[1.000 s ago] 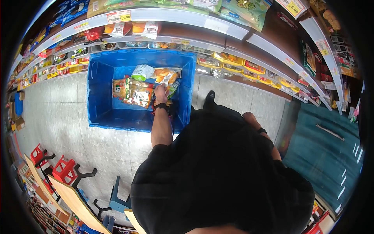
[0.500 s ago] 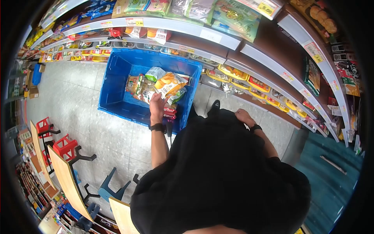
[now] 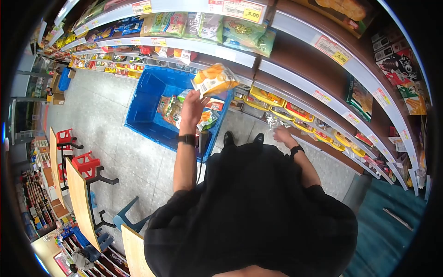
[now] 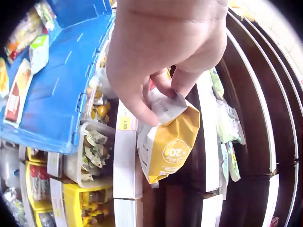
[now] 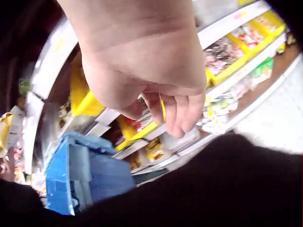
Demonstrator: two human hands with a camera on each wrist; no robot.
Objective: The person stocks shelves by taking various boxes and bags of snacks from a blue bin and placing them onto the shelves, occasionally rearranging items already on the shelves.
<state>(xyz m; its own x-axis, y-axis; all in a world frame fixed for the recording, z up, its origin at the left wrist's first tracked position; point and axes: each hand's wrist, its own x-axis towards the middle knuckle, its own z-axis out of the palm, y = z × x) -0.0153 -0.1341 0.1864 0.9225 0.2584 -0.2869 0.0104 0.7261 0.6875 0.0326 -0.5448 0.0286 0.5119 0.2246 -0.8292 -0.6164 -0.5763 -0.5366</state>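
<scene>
My left hand (image 3: 191,111) pinches a yellow and white snack bag (image 3: 217,81) by its end, thumb and fingers on the white part. In the head view the bag is held up over the far right corner of a blue crate (image 3: 142,108). The left wrist view puts the bag (image 4: 175,144) in front of a shelf edge, with the crate off to the left. Several snack packs (image 3: 171,111) lie inside the crate, partly covered by my arm. My right hand (image 3: 284,136) hangs with loosely bent fingers and holds nothing, near the low shelves.
Shelves of packaged snacks (image 3: 247,34) curve along the far side and right, with yellow bins (image 3: 267,96) on the lower levels. Tables (image 3: 83,198) and red stools (image 3: 86,165) stand at the left. A dark green surface (image 3: 385,231) lies at the lower right.
The left hand has lifted the yellow and white bag out of the crate, up toward the shelves. My body and view have shifted rightward; the right hand still hangs at the side.
</scene>
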